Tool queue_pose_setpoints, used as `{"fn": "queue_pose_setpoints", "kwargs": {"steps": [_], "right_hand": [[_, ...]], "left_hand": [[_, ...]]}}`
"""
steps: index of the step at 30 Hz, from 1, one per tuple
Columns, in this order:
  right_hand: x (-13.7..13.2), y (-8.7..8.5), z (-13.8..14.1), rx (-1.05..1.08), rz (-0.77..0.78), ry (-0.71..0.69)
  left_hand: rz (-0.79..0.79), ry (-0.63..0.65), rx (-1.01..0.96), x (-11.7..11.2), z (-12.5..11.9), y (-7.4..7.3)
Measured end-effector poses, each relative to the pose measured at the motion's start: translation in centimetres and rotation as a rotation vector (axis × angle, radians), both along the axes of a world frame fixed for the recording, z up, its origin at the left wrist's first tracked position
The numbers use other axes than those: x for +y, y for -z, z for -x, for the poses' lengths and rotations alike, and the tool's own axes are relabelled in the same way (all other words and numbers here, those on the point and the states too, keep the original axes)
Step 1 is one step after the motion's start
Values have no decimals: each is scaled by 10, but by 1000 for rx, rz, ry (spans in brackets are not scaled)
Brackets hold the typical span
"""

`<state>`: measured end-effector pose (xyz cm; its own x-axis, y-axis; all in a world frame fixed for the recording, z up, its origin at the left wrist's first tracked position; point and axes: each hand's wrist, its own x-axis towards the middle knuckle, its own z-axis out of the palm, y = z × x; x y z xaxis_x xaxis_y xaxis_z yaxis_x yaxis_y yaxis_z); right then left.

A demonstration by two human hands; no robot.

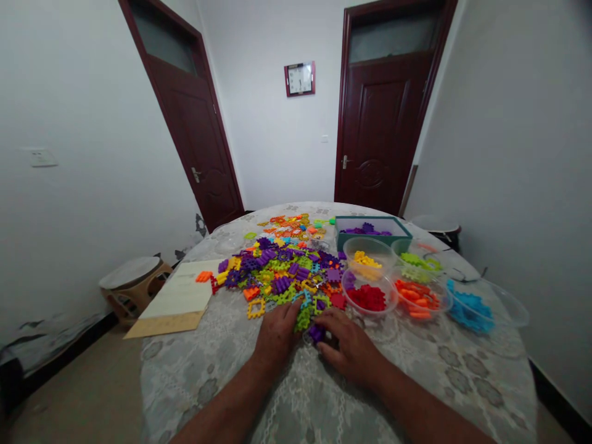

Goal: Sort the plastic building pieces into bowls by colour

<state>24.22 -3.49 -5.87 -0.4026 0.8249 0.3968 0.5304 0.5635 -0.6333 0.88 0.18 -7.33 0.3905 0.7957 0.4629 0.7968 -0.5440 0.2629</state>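
Observation:
A large mixed pile of plastic interlocking building pieces (282, 271) in purple, green, yellow, orange and blue spreads over the middle of the table. My left hand (276, 330) lies at its near edge, fingers stretched forward beside some light green pieces (303, 319); its fingertips partly hide against the pile. With thumb and fingers curled, my right hand (349, 345) grips a small purple building piece (316, 333) just in front of the pile. Between the two hands, the green pieces lie close to the purple one.
Clear bowls at the right hold sorted pieces: yellow (367, 262), red (367, 298), orange (419, 299), green (420, 265) and blue (472, 310). Behind them is a green box (372, 223) with purple pieces. Paper (178, 290) lies at the left on the patterned tablecloth (222, 370).

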Motion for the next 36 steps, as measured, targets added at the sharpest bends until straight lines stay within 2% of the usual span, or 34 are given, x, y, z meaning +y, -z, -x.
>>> {"fn": "queue_pose_setpoints", "kwargs": {"steps": [4,9,17,27,30,34,36], "right_hand": [[-2,-1,2,-72,8,1],[-2,-2,3,-124,36,12],[-2,-2,3,-150,36,10],[-3,-2,5,-150,51,24],[-2,2,6,-132,37,49],[3,11,10,-60,3,155],[8,18,11,1,-31,210]], "left_hand": [[0,13,-144,8,9,3],[23,-205,-369,14,21,-3],[23,-370,-591,19,33,-18],[52,-410,-651,34,29,-17],[43,-386,-699,33,26,-23],[90,-335,-948,29,14,-44],[225,-282,-1180,27,3,-56]]}}
